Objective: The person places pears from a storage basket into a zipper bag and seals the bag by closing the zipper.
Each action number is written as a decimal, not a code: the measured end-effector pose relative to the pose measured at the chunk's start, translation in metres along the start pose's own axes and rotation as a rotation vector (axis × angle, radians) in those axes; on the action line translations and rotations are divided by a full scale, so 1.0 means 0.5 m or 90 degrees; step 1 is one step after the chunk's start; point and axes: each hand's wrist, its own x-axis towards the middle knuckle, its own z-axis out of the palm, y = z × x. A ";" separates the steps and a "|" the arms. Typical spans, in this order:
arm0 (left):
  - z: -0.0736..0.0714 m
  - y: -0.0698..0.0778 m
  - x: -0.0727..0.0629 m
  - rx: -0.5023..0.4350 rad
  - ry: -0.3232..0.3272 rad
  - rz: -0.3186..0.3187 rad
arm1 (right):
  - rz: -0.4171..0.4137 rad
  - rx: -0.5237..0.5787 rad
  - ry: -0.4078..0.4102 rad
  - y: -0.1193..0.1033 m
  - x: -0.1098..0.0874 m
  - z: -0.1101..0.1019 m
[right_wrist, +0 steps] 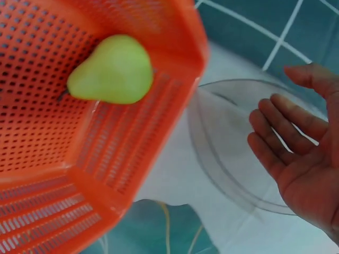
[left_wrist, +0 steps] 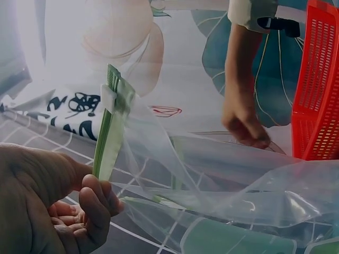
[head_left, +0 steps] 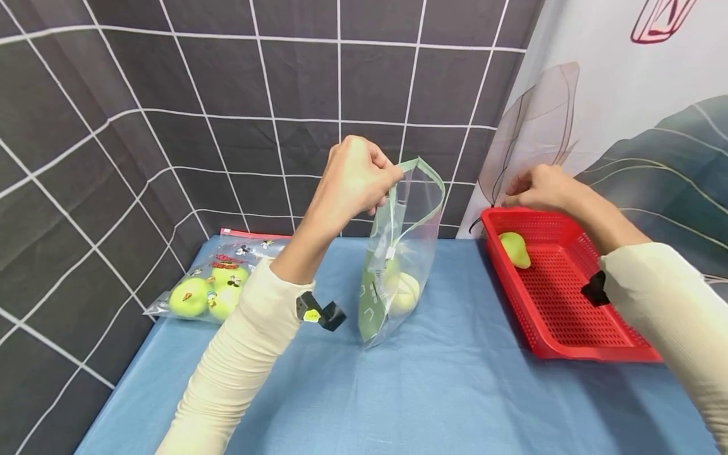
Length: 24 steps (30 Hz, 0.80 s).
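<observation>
My left hand [head_left: 358, 177] pinches the green-trimmed rim of a clear zip bag [head_left: 372, 306], which stands upright on the table with its mouth open. Pale green fruit [head_left: 405, 294] shows through the plastic low in the bag. In the left wrist view, the thumb and fingers grip the green zip strip [left_wrist: 112, 132], with a white slider near its end. Over the back left rim of a red basket [head_left: 514, 316] is my right hand [head_left: 543, 188]. Its fingers [right_wrist: 278, 114] are spread and relaxed, holding nothing. One green pear [head_left: 514, 249] lies in the basket's back left corner.
At the left, a printed zip bag [head_left: 250, 249] with a red strip lies on the blue tablecloth [head_left: 352, 404], with several green fruits [head_left: 190, 297] inside. A dark grid-patterned cloth [head_left: 296, 76] rises behind and on the left; a printed white sheet [head_left: 608, 69] hangs at the right.
</observation>
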 end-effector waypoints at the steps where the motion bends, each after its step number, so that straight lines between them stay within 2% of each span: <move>1: 0.000 0.000 0.000 0.001 0.000 -0.001 | -0.003 -0.008 -0.009 0.007 0.002 0.003; 4: 0.000 -0.001 0.000 0.001 -0.004 -0.007 | -0.016 -0.033 -0.038 0.022 0.005 0.015; 11: -0.001 -0.001 0.002 0.004 -0.008 -0.010 | -0.004 -0.059 -0.092 0.049 0.016 0.055; 17: -0.002 -0.002 0.001 0.010 -0.004 -0.003 | -0.002 -0.109 -0.142 0.065 0.020 0.090; 21: -0.002 -0.005 0.002 0.011 -0.001 0.003 | 0.007 -0.120 -0.172 0.074 0.024 0.104; 24: -0.002 -0.005 0.003 0.010 -0.006 0.004 | 0.021 -0.100 -0.192 0.075 0.023 0.110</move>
